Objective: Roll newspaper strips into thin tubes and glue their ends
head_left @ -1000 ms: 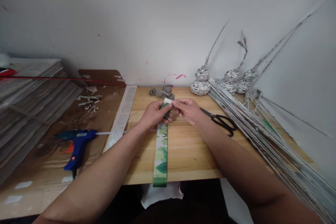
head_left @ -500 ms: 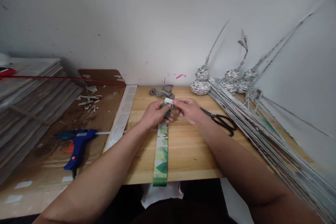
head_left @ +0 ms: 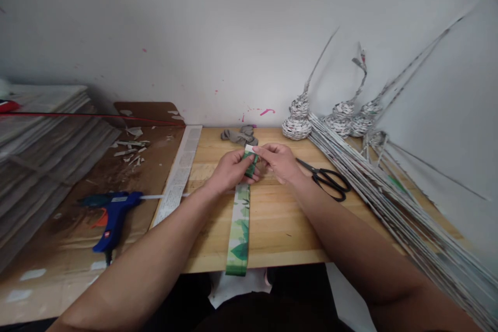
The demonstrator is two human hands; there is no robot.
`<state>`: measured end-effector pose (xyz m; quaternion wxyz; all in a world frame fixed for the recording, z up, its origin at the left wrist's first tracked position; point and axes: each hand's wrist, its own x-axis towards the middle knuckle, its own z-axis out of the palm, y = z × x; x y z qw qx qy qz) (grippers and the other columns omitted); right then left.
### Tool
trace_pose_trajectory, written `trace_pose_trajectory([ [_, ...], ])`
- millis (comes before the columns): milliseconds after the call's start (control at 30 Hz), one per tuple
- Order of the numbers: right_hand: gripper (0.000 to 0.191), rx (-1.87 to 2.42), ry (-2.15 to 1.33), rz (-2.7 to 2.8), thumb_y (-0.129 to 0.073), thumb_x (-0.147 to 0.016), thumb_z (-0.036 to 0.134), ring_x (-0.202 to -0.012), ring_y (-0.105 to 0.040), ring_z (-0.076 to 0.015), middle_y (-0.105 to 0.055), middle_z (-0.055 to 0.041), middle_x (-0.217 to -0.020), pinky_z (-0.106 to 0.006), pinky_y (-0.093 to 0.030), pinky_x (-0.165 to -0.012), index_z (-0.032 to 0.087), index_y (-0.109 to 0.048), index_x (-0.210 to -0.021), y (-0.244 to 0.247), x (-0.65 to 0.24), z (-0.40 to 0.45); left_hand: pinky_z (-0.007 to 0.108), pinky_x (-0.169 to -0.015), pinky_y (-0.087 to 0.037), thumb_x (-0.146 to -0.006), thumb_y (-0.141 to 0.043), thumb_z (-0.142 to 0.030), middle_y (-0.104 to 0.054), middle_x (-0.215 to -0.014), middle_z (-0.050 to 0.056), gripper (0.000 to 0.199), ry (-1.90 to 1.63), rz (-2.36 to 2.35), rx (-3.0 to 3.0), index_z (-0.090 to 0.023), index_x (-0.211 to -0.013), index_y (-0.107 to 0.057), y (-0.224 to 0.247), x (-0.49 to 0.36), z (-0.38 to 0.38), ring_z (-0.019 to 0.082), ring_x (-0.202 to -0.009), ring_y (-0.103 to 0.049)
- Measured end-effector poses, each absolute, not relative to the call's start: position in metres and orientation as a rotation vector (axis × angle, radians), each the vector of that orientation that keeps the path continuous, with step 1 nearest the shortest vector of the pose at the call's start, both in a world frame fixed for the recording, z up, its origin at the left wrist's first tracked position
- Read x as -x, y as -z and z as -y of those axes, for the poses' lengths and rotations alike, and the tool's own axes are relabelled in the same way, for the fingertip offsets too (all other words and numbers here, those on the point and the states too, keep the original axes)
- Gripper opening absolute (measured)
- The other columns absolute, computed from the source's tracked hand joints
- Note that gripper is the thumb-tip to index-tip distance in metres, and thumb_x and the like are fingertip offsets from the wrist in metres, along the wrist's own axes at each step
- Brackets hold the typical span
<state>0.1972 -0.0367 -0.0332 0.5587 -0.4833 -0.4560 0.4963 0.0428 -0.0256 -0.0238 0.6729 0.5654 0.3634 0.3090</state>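
A long green-and-white printed paper strip [head_left: 240, 228] runs from my hands toward me, and its near end hangs over the table's front edge. My left hand [head_left: 232, 168] is closed on the strip's far end, thumb on top and fingers beneath. At that end a small white piece shows above the green. My right hand [head_left: 278, 160] pinches the same end from the right side, thumb and forefinger at the white part. Its other fingers are curled and partly hidden. Just right of my right wrist lie black-handled scissors [head_left: 329, 179].
A blue glue gun [head_left: 114, 220] lies on stained cardboard [head_left: 155, 166] at left, near stacked newspapers [head_left: 46, 155]. A printed paper strip [head_left: 181, 174] crosses the cardboard's edge. A grey cloth [head_left: 238, 136], woven paper gourd shapes [head_left: 298, 119] and rolled paper sticks [head_left: 373, 181] lie behind and right.
My right thumb and forefinger have shifted slightly left over the strip's white end. Both hands keep hold of it; the view has moved a little.
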Motion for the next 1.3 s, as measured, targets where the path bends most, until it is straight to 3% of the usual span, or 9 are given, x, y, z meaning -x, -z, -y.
trace_pose_trajectory([
  [100, 0.043, 1.154, -1.182, 1.068, -0.078, -0.066, 0.053, -0.047, -0.039, -0.0068, -0.048, 0.0031, -0.053, -0.022, -0.024, -0.041, 0.015, -0.058, -0.059, 0.032, -0.201, 0.036, 0.022, -0.052, -0.055, -0.090, -0.056, -0.030, -0.070, -0.068, 0.006, 0.016, -0.696, -0.843, -1.219, -0.014, -0.089, -0.060, 0.021, -0.043, 0.026, 0.014, -0.057, -0.068],
  [300, 0.043, 1.139, -1.305, 1.199, -0.076, -0.068, 0.053, -0.053, -0.045, -0.0073, -0.057, 0.0006, -0.066, -0.021, -0.027, -0.043, 0.014, -0.072, -0.083, 0.027, -0.212, 0.036, 0.022, -0.049, -0.054, -0.087, -0.060, -0.030, -0.071, -0.067, 0.007, 0.018, -0.751, -0.883, -1.133, -0.013, -0.093, -0.060, 0.016, -0.040, 0.023, 0.016, -0.055, -0.068],
  [633, 0.035, 1.146, -1.234, 1.224, -0.076, -0.070, 0.046, -0.051, -0.039, -0.0077, -0.052, 0.0029, -0.057, -0.023, -0.024, -0.044, 0.014, -0.074, -0.083, 0.034, -0.206, 0.034, 0.022, -0.050, -0.054, -0.087, -0.062, -0.031, -0.070, -0.066, 0.005, 0.018, -0.721, -0.880, -1.180, -0.014, -0.092, -0.061, 0.020, -0.043, 0.023, 0.015, -0.055, -0.068],
  [933, 0.037, 1.087, -1.301, 1.217, -0.078, -0.068, 0.045, -0.055, -0.044, -0.0082, -0.056, 0.0015, -0.063, -0.022, -0.027, -0.045, 0.016, -0.075, -0.089, 0.030, -0.209, 0.036, 0.021, -0.046, -0.053, -0.087, -0.060, -0.030, -0.069, -0.065, 0.006, 0.017, -0.737, -0.857, -1.065, -0.013, -0.092, -0.061, 0.014, -0.040, 0.024, 0.015, -0.052, -0.066],
  [1300, 0.035, 1.097, -1.268, 1.233, -0.077, -0.069, 0.045, -0.055, -0.042, -0.0081, -0.058, 0.0006, -0.062, -0.023, -0.026, -0.046, 0.014, -0.075, -0.085, 0.032, -0.205, 0.037, 0.019, -0.043, -0.050, -0.087, -0.062, -0.032, -0.068, -0.063, 0.004, 0.019, -0.736, -0.904, -1.160, -0.014, -0.092, -0.062, 0.015, -0.040, 0.024, 0.014, -0.049, -0.065],
])
